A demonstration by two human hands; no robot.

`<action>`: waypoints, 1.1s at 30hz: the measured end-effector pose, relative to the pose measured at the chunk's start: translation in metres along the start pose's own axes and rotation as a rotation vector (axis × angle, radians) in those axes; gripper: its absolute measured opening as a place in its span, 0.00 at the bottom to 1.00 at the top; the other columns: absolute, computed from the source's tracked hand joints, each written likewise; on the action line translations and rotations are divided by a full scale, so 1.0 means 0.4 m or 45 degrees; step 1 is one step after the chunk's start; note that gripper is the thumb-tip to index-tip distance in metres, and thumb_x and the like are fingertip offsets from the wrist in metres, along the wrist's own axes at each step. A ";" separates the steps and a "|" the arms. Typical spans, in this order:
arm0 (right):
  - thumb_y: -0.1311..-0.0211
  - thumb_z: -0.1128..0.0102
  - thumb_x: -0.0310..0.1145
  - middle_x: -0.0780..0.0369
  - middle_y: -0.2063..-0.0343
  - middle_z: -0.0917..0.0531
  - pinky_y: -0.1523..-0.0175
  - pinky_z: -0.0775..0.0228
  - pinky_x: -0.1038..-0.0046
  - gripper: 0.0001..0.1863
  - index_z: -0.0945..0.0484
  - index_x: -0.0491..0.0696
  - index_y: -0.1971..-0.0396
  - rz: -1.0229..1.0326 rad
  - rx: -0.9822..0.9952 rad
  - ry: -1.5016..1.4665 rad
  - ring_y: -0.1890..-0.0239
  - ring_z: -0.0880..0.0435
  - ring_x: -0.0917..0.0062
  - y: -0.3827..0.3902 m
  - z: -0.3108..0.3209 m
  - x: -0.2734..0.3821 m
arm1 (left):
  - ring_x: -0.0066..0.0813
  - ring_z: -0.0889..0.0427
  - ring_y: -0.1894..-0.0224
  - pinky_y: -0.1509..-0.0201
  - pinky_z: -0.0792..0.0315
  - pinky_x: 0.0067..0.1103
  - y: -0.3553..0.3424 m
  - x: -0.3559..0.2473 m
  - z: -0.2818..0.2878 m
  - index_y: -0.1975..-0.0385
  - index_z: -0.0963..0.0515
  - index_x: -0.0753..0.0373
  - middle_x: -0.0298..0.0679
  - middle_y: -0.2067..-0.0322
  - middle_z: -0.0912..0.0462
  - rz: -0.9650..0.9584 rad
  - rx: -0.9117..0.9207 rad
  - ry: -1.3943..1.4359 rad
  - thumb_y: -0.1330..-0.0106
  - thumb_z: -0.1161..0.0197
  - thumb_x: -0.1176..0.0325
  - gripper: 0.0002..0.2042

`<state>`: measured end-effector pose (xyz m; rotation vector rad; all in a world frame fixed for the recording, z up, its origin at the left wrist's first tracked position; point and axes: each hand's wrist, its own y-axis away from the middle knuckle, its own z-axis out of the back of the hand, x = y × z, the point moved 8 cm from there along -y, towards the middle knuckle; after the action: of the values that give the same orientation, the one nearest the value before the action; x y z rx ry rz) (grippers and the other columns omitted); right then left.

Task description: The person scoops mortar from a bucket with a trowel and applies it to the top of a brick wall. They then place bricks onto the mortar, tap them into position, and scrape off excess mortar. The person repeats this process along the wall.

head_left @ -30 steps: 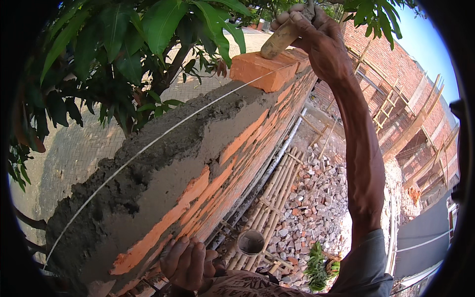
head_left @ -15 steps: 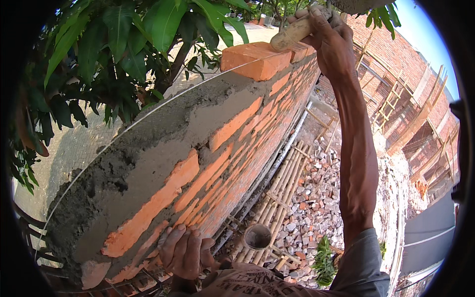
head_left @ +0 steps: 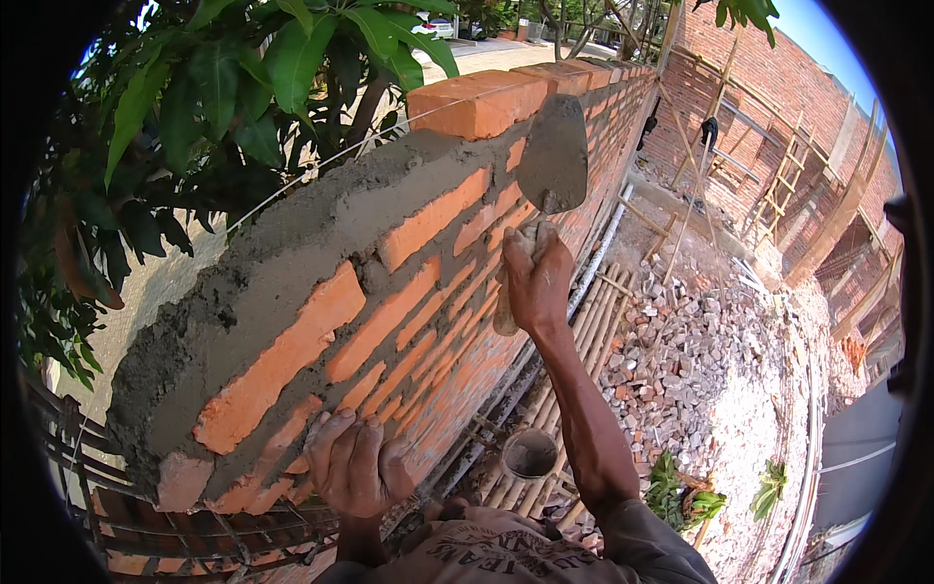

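My right hand (head_left: 539, 277) is wrapped round the handle of a trowel (head_left: 555, 161). The trowel's grey blade, smeared with mortar, points up in front of the brick wall (head_left: 433, 209), below the end of its top course. An orange brick (head_left: 477, 105) sits at that end. From it, a bed of wet grey mortar (head_left: 282, 219) covers the wall top toward me, rough and lumpy at the near left. My left hand (head_left: 355, 462) rests against the lower near face of the wall, fingers extended and slightly bent, holding nothing visible.
A thin string line (head_left: 311, 167) runs along the wall's far edge, beside leafy branches (head_left: 233, 88). Right of the wall lie bamboo poles (head_left: 584, 355), a round container (head_left: 530, 454) and broken brick rubble (head_left: 681, 370). Metal bars (head_left: 185, 535) show at lower left.
My right hand has come down and toward me from above the top bricks, bringing the trowel blade into full view. My left hand stays at the wall. The view has shifted slightly.
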<state>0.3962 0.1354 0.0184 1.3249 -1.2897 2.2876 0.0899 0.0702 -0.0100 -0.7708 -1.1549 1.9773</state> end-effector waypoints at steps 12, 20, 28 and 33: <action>0.32 0.45 0.32 0.63 0.78 0.24 0.73 0.31 0.76 0.12 0.27 0.36 0.61 -0.363 0.485 -0.634 0.78 0.24 0.82 0.224 0.010 0.119 | 0.45 0.16 0.63 0.63 0.21 0.35 -0.019 -0.105 0.018 0.62 0.21 0.68 0.49 0.68 0.17 -0.028 -0.045 0.261 0.35 0.38 0.63 0.12; 0.34 0.41 0.34 0.52 0.72 0.21 0.73 0.29 0.62 0.12 0.29 0.40 0.63 -0.080 0.225 0.503 0.77 0.19 0.61 0.583 0.209 -0.183 | 0.43 0.15 0.65 0.63 0.21 0.33 0.124 -0.190 -0.061 0.60 0.21 0.69 0.48 0.67 0.16 0.016 0.321 0.545 0.35 0.36 0.65 0.12; 0.41 0.37 0.35 0.46 0.74 0.22 0.70 0.30 0.55 0.17 0.27 0.37 0.62 -0.864 -0.140 0.942 0.73 0.21 0.48 1.198 0.542 -0.621 | 0.43 0.14 0.62 0.61 0.21 0.37 0.616 -0.134 -0.379 0.57 0.19 0.70 0.50 0.62 0.15 0.143 1.552 0.236 0.39 0.32 0.69 0.13; 0.43 0.40 0.41 0.39 0.74 0.20 0.62 0.27 0.52 0.20 0.22 0.34 0.68 -1.723 -0.327 0.834 0.67 0.18 0.45 1.739 0.691 -0.825 | 0.46 0.14 0.62 0.58 0.22 0.37 0.864 -0.113 -0.434 0.54 0.20 0.72 0.55 0.63 0.15 0.005 2.196 0.058 0.42 0.32 0.69 0.18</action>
<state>0.3751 -0.4151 -0.5864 0.7717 -0.2228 1.2794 0.1542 -0.0049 -0.3865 0.1461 0.7317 2.0424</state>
